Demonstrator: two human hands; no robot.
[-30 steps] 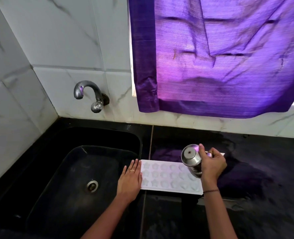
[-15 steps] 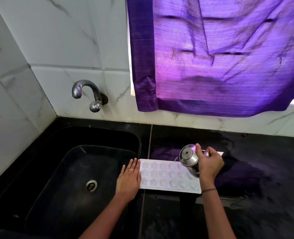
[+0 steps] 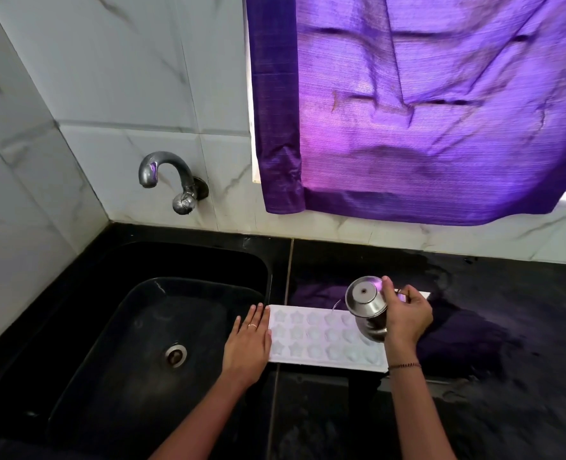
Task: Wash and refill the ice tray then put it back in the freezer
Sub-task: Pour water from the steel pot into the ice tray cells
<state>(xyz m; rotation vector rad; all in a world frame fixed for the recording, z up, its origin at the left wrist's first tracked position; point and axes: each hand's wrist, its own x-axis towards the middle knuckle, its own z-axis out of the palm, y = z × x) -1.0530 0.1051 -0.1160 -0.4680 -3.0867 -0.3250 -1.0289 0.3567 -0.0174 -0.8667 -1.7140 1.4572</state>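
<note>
A white ice tray (image 3: 314, 336) with star-shaped cells lies flat on the black counter just right of the sink. My left hand (image 3: 249, 343) rests flat against the tray's left end, fingers together. My right hand (image 3: 407, 318) grips a small steel tumbler (image 3: 367, 308), tipped on its side over the tray's right part with its base facing me. A thin thread of water runs from the tumbler toward the cells. The tray's far right end is hidden behind my right hand.
The black sink (image 3: 135, 327) with a round drain (image 3: 176, 355) lies to the left. A steel tap (image 3: 172, 180) juts from the white tiled wall. A purple curtain (image 3: 424, 111) hangs over the window. Wet black counter (image 3: 507, 343) extends right.
The tumbler has tipped a little further and a thin stream of water now shows. My left hand stays at the tray's left end. The view shifted slightly.
</note>
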